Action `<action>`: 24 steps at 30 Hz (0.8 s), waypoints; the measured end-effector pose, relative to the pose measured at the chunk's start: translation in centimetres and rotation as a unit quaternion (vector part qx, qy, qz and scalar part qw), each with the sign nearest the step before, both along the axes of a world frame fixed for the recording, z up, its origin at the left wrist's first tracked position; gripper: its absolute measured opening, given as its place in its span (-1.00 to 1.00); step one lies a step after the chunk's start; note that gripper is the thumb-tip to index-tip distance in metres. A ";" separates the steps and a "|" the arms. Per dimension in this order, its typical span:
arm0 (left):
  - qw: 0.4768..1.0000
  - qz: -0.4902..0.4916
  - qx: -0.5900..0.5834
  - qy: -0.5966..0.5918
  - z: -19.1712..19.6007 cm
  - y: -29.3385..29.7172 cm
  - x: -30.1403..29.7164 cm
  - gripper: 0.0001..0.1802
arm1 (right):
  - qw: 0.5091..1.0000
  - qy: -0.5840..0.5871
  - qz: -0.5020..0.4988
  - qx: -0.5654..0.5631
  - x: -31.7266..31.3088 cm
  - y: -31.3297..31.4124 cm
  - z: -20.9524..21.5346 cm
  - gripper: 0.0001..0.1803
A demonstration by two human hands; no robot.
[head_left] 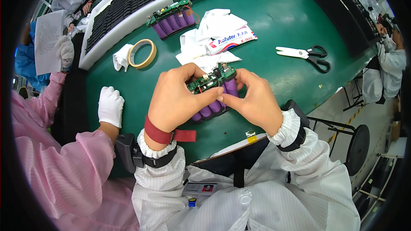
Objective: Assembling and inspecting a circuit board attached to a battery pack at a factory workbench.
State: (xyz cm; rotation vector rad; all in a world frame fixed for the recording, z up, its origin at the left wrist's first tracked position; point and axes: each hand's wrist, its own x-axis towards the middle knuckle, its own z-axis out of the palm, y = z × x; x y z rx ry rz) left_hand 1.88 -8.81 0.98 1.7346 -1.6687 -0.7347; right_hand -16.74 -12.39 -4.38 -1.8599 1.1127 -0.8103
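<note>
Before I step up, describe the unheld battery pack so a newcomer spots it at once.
On the green table, find the white foam tray at upper left. Just right of it is the battery pack: purple cells edged by a green circuit board, a red wire looping off its right end. Unlike the held pack, nobody grips it.

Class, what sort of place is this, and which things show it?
Probably an electronics assembly workshop. The left hand and right hand hold a purple-celled pack topped with a green circuit board; a similar pack sits on the green table; a co-worker in a pink smock is nearby.
</note>
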 end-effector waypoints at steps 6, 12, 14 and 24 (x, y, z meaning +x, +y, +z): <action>1.000 0.009 0.021 0.014 -0.5 -0.7 -0.1 -0.61 | 1.000 0.009 -0.009 -0.004 -0.2 0.3 0.1 -0.57; 0.998 0.015 0.013 0.052 -1.0 -0.6 0.0 -0.65 | 1.000 0.002 -0.012 -0.014 -0.1 0.6 0.3 -0.56; 0.998 0.011 0.034 0.057 -0.9 -0.5 0.1 -0.71 | 1.000 0.002 -0.012 -0.015 -0.1 0.6 0.1 -0.56; 0.998 -0.022 -0.044 0.027 -1.7 -0.8 0.3 -0.61 | 0.999 -0.003 -0.034 -0.029 -0.4 1.4 -0.1 -0.56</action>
